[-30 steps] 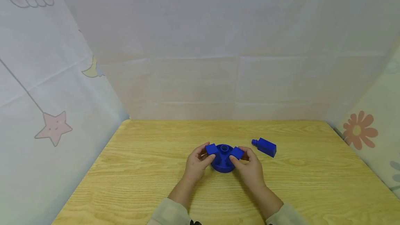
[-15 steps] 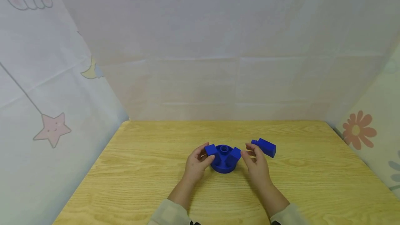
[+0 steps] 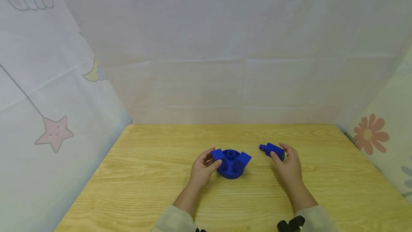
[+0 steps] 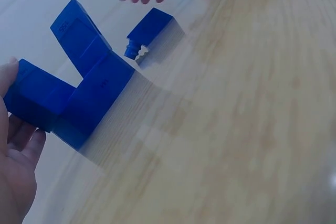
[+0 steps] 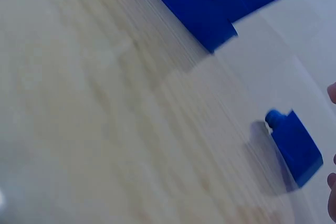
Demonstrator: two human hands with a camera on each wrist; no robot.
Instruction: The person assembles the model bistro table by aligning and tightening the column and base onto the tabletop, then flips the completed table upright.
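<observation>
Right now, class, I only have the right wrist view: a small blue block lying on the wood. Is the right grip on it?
Observer: Head view: the right grip straddles the small blue block, thumb and fingers either side; contact unclear.
Operator: And the left grip?
Observer: The left grip pinches a raised wing of the round blue base.
Operator: What's at the base's middle?
Observer: A round socket, open upward.

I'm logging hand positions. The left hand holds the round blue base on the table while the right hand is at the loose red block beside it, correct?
One thing is off: the loose block is blue, not red, as the head view shows. The rest stands: the left hand holds the round blue base on the table while the right hand is at that block.
</observation>
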